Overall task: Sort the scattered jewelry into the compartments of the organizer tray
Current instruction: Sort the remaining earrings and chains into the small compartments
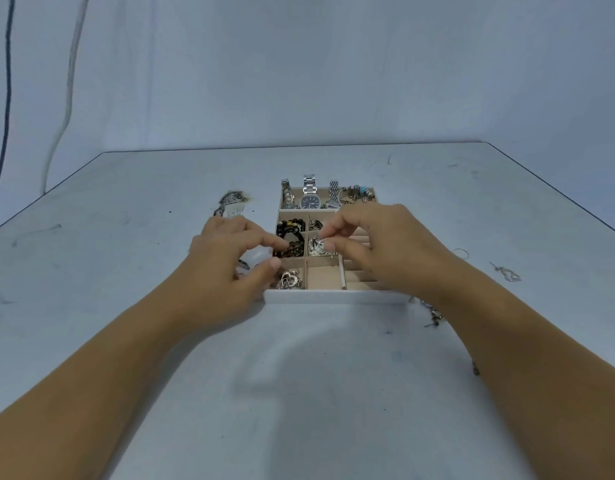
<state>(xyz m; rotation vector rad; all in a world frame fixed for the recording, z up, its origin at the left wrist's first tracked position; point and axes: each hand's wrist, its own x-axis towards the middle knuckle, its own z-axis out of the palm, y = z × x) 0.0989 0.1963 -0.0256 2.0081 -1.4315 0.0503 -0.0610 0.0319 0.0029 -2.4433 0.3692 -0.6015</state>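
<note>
The white organizer tray (334, 296) with beige compartments sits mid-table. Its back row holds three watches (310, 199) and a charm bracelet (356, 192). Dark bead bracelets (291, 227) fill the left middle cells, and a heart pendant (289, 280) lies in the front left cell. My right hand (379, 247) hovers over the tray, thumb and fingers pinching a silver piece (316, 244) over a middle cell. My left hand (230, 261) is at the tray's left edge, fingers closed on a small clear bag (257, 255).
Loose silver jewelry (231, 202) lies left of the tray at the back. A thin ring (462, 252) and a silver chain (507, 273) lie to the right. Dark pieces (434, 315) sit beside my right wrist. Cables (67, 98) hang on the far left wall.
</note>
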